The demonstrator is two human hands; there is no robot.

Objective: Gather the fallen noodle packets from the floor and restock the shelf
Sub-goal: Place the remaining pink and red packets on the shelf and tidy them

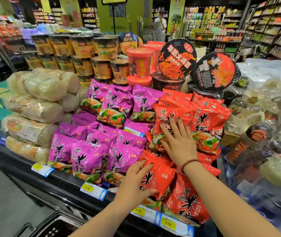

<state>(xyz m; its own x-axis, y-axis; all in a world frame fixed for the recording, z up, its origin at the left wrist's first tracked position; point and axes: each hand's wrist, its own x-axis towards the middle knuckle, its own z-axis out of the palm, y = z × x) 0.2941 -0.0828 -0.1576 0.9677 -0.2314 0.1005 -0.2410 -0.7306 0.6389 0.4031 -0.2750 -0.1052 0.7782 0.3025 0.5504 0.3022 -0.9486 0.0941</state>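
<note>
Red noodle packets [203, 124] are piled at the right of the black display shelf [64, 180], with purple noodle packets [88, 158] stacked to their left. My left hand [137, 182] grips the left edge of a front red packet [158, 177], thumb under it and fingers on top. My right hand [177, 142] lies flat with fingers spread on a red packet higher in the pile. A bead bracelet is on the right wrist. The floor packets are out of sight.
Clear-wrapped noodle bundles [33, 106] fill the shelf's left end. Noodle cups [85, 48] and red bowls [177, 59] stand behind. Plastic-wrapped goods [263, 134] crowd the right. Price tags [168, 223] line the shelf edge. A black basket [55, 228] sits low in front.
</note>
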